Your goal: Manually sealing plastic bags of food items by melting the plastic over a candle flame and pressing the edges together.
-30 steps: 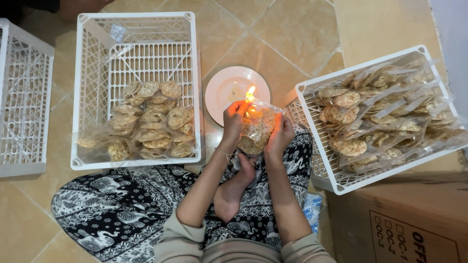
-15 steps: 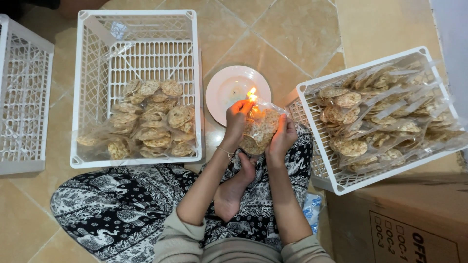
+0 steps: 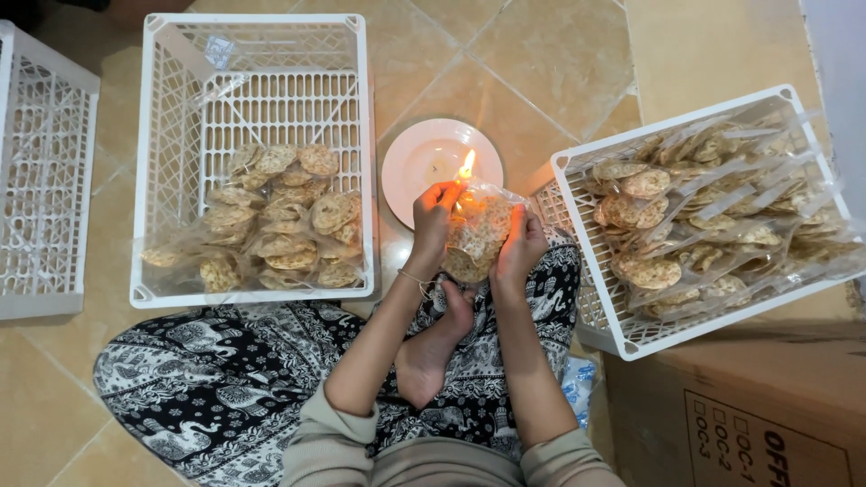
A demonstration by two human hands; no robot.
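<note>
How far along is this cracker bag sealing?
Done: sealed-looking bags fill the lower part of the left crate. In hand: left hand and right hand hold one cracker bag with its top edge at the candle flame. Left: the right crate holds many bags.

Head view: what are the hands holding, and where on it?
Both hands hold one clear bag of crackers: left hand at its upper left edge by the flame, right hand on its right side.
</note>
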